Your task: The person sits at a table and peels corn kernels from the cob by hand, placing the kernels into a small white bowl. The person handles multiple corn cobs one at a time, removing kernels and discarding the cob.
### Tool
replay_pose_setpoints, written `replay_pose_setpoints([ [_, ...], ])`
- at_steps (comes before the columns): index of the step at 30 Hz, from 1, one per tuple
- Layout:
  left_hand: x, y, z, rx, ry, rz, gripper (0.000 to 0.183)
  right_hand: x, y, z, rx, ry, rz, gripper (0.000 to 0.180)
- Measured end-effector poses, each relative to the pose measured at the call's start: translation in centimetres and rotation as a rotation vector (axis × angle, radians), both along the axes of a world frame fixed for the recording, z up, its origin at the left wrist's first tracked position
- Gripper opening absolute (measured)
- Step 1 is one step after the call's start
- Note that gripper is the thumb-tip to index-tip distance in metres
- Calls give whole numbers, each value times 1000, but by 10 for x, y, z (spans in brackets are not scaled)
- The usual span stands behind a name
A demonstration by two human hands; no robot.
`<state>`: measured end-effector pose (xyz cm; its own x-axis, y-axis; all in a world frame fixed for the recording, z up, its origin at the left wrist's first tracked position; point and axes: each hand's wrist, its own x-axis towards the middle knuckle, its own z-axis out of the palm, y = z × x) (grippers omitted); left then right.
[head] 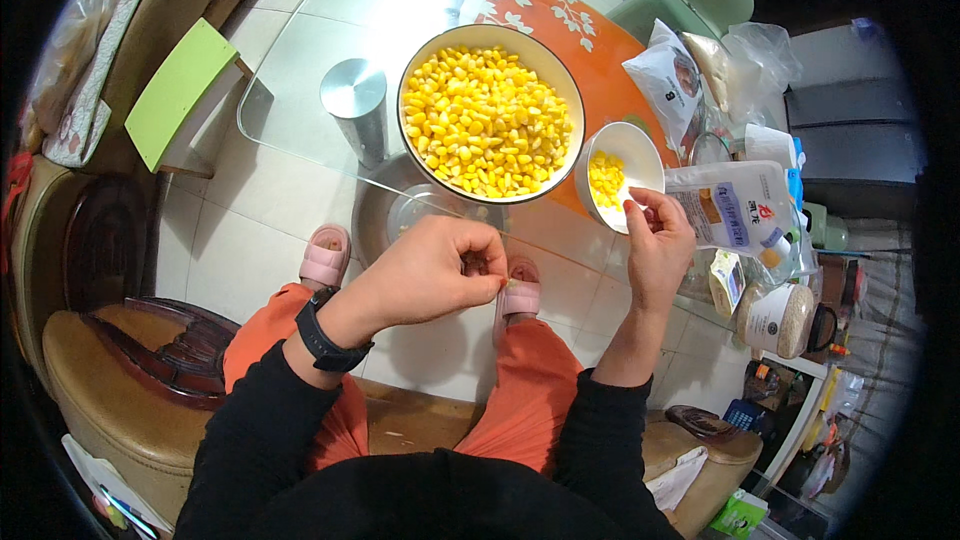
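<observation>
A large bowl [559, 101] with a dark rim, filled with yellow corn kernels [487, 120], stands on the glass table. To its right, a smaller white bowl [645, 154] holds a small heap of kernels [606, 176]. My right hand [660, 240] is at the near rim of this bowl, thumb and fingertips close together; whether they hold a kernel is hard to see. Nearer to me, my left hand [442, 266], with a black watch on the wrist, is curled over the floor. A tiny pale bit [511, 283] shows at its pinched fingertips.
A metal basin [375, 217] sits below the table's front edge. An upturned metal cup [354, 90] stands left of the large bowl. Plastic packages [727, 202] and a jar [776, 319] crowd the right side. A green-topped stool [180, 94] is at left.
</observation>
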<state>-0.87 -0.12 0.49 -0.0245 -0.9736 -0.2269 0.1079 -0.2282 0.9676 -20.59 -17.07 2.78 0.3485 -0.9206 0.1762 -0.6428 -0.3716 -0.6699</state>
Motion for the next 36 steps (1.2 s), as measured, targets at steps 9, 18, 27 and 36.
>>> replay_pose_setpoints([
  [9,-4,0,-20,-107,-385,-35,9,-15,-13,-4,264,-420,-34,12],
  [18,-3,0,-25,-142,-635,-61,12,-17,-17,-16,-246,100,30,21],
  [27,-3,2,-27,-88,-580,63,14,-1,-7,-3,117,-526,-64,12],
  [36,-3,5,-44,-112,-815,10,20,29,18,-5,4,-332,140,10],
])
